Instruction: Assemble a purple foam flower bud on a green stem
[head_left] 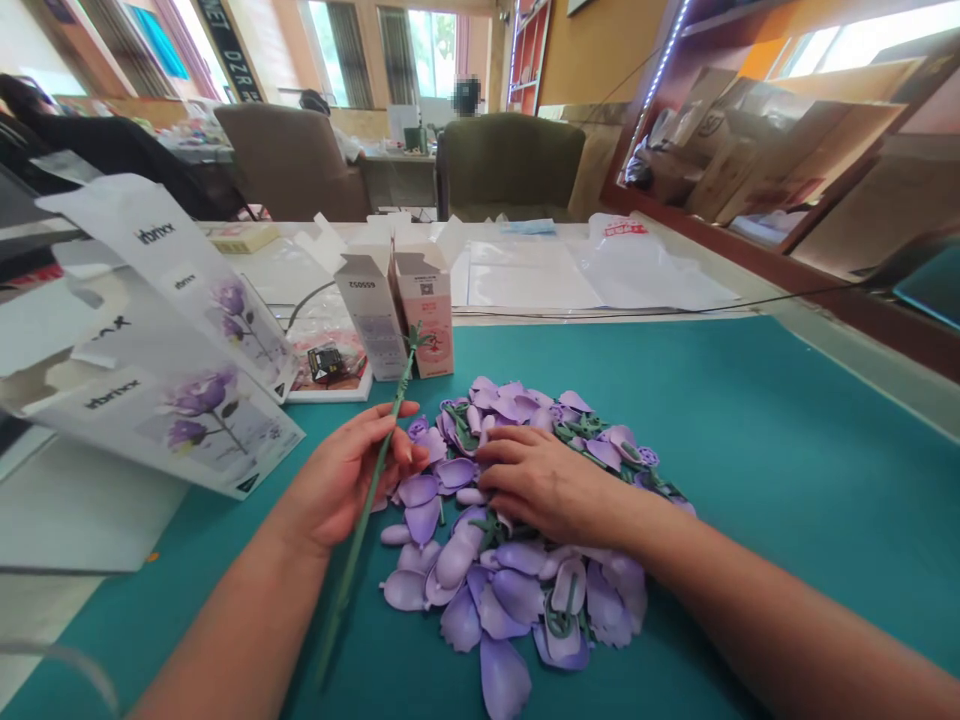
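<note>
My left hand [349, 478] is closed on a long green stem [369, 505], which slants from a leafy top near the small boxes down toward the mat's near side. A spread-out pile of purple petals [514, 595] and green parts lies on the teal mat [750, 440]. On top of the pile rests my right hand [536, 480], its fingers bent down among the petals. Its fingertips are partly hidden there, and I cannot make out whether they hold a piece.
Open white boxes with flower pictures [199, 420] stand at the left. Behind the pile are two small upright boxes [425, 325] and a white tray [330, 392] with bagged items. A plastic bag [645, 265] lies farther back. Chairs [514, 165] and people are beyond the table.
</note>
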